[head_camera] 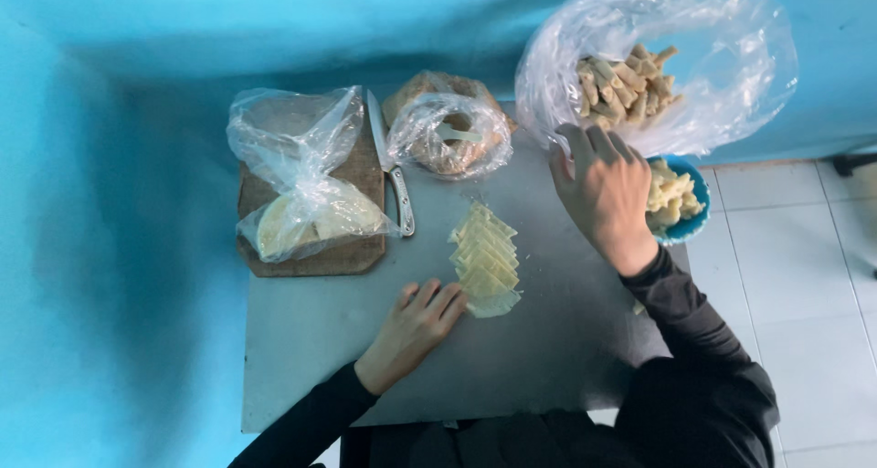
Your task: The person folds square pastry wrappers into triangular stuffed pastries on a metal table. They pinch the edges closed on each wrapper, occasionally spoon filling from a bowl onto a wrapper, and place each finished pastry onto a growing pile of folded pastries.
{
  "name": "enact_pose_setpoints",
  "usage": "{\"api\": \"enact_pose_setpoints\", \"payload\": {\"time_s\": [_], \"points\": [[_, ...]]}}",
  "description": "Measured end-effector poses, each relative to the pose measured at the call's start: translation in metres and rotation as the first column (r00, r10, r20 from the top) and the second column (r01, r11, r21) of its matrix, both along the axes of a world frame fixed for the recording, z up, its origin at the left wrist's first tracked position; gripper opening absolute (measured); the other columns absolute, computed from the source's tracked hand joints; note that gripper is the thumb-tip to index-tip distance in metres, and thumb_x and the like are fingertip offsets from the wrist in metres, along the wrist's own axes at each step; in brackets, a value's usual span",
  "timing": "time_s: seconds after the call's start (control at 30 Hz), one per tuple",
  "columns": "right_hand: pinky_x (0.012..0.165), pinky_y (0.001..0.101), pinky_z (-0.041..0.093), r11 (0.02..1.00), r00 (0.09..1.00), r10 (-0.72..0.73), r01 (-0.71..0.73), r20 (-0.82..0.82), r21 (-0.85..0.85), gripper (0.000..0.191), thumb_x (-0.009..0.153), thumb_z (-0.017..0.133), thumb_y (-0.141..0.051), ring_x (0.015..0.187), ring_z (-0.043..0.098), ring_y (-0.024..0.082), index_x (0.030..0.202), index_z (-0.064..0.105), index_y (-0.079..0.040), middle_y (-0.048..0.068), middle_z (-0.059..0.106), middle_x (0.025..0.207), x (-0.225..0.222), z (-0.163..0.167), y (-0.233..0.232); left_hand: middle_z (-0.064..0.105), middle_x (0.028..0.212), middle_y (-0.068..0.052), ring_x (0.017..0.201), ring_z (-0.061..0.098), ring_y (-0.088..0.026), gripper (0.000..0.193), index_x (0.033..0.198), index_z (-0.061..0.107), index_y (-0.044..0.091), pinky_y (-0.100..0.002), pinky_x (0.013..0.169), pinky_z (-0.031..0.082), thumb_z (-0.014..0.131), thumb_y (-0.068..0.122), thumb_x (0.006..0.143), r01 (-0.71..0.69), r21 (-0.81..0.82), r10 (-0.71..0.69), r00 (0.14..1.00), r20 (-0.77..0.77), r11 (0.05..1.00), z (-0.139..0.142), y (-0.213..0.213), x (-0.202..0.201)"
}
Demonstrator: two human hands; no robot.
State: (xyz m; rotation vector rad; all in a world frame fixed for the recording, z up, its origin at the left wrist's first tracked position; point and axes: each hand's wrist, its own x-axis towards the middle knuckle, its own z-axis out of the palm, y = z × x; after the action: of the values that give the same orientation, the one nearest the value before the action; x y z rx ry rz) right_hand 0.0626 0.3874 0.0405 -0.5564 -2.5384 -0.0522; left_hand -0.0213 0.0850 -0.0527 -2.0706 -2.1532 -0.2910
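On the grey bench (320,340), her left hand (416,326) rests flat, grip apart, fingertips touching the fanned pale wrappers (484,258); beyond them, the right hand (603,189), fingers curled, grip on the clear bag (731,75).

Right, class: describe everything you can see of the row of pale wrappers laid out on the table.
The row of wrappers is a line of thin, pale yellow, dough-like pieces, roughly triangular, overlapping like tiles. It lies flat on the grey table, running from near the knife toward the person. The left hand rests palm down at the near end, its fingers touching the last piece. The right hand is apart from it.
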Motion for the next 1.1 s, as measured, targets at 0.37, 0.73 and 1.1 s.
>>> {"api": "enact_pose_setpoints", "payload": {"time_s": [0.37, 0.73, 1.1], "points": [[0.095, 0.0429, 0.045, 0.944, 0.948, -0.306, 0.313, 0.084, -0.105, 0.034, 0.092, 0.082, -0.021, 0.111, 0.050, 0.031, 0.124, 0.077, -0.012, 0.010, 0.059, 0.121, 0.127, -0.062, -0.016, 0.063, 0.126, 0.000, 0.118, 0.056, -0.018, 0.031, 0.123, 0.066, 0.012, -0.035, 0.101, 0.034, 0.063, 0.013, 0.092, -0.026, 0.080, 0.032, 0.997, -0.072, 0.996, -0.002, -0.003, 0.011], [0.099, 0.0408, 0.043, 0.931, 0.957, -0.291, 0.281, -0.012, -0.233, 0.023, 0.089, 0.085, -0.017, 0.108, 0.047, 0.029, 0.111, 0.079, -0.013, 0.004, 0.058, 0.116, 0.161, -0.057, -0.009, 0.062, 0.129, -0.001, 0.119, 0.056, -0.019, 0.037, 0.126, 0.065, 0.012, -0.037, 0.102, 0.033, 0.062, 0.012, 0.089, -0.018, 0.026, 0.018, 1.000, -0.007, 0.999, 0.007, -0.005, 0.033], [0.107, 0.0443, 0.040, 0.826, 0.976, 0.218, -0.182, 0.005, -0.534, 0.055, 0.087, 0.064, 0.008, 0.114, 0.050, 0.027, 0.136, 0.069, -0.018, 0.009, 0.057, 0.131, 0.131, -0.041, -0.067, 0.062, 0.129, -0.003, 0.119, 0.056, -0.019, 0.033, 0.121, 0.067, 0.009, -0.035, 0.099, 0.037, 0.063, 0.013, 0.088, 0.009, 0.082, -0.010, 1.000, 0.010, 0.997, 0.006, -0.015, 0.024]]}}
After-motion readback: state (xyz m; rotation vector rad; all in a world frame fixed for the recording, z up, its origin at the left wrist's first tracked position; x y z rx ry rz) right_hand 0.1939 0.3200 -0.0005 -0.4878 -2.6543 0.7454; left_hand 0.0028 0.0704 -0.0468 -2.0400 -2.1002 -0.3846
